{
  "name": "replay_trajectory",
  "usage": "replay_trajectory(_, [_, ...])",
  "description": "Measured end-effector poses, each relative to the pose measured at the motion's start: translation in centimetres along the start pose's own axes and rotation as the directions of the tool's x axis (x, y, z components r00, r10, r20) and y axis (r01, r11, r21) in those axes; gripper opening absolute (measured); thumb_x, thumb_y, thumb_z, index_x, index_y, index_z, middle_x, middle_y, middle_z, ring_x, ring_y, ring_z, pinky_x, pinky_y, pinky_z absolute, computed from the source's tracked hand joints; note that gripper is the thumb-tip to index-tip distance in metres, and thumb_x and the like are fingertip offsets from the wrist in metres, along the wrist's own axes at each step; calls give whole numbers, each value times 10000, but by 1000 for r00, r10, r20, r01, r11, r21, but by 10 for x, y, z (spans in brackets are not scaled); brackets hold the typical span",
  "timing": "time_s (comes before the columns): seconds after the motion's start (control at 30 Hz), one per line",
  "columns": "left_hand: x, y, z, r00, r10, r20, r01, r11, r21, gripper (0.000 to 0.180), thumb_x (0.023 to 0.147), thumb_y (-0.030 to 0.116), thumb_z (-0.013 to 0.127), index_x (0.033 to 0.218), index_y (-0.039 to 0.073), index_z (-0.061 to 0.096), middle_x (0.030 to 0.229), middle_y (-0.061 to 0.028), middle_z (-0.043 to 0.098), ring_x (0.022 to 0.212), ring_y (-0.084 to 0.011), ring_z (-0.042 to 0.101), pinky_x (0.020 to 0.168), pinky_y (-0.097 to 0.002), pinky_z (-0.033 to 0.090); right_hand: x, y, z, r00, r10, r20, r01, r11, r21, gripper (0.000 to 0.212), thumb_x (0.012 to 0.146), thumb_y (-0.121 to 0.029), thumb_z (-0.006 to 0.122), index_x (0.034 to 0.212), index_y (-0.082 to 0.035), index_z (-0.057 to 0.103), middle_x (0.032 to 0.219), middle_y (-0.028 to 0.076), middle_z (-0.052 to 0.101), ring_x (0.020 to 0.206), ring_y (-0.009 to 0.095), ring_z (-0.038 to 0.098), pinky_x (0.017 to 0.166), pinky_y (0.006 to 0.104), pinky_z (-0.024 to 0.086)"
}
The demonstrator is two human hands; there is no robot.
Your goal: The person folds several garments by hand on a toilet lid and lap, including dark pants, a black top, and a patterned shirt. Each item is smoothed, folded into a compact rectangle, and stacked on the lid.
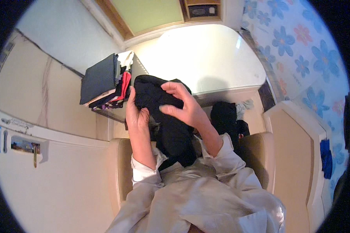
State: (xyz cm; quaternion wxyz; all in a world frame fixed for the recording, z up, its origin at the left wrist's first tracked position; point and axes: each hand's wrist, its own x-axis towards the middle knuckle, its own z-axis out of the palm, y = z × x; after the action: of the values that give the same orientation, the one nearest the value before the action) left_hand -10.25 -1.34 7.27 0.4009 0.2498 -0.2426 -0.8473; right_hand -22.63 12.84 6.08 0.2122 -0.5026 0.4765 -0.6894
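A bunched black garment (171, 128) rises from my lap toward the front edge of the white table, its exact kind hard to tell in the folds. My left hand (137, 116) presses along its left side, fingers pointing up and thumb bent inward. On the other side my right hand (186, 105) wraps over the cloth, thumb apart from the curved fingers. The garment is held between both hands, and its lower part hangs between my forearms.
Beyond the hands stands a white table (217, 50) with rounded corners. A stack of folded clothes (101, 79) sits left of it. More dark clothing (223, 116) lies right of my hands. Chair arms (260, 155) flank me, and a white door (58, 174) is at left.
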Motion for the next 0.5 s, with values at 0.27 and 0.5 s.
replay_trajectory(0.27, [-18, 2, 26, 969, 145, 200, -141, 989, -36, 390, 976, 288, 634, 1210, -23, 614, 1161, -142, 675, 1058, -232, 663, 938, -380, 546, 9, 11, 11, 998, 58, 6, -58, 997, 57, 507, 896, -126, 707, 1334, 1, 485, 1203, 135, 599, 1114, 210, 585, 973, 343, 463])
replay_trajectory(0.5, [-24, -3, 37, 914, 201, 352, -295, 926, 236, 465, 906, 6, 651, 1343, -46, 500, 1262, -154, 626, 1108, -218, 640, 975, -340, 526, 20, 9, -4, 978, 196, 74, -209, 935, 286, 509, 978, -223, 627, 1381, 36, 455, 1243, 140, 610, 1095, 169, 593, 955, 309, 475])
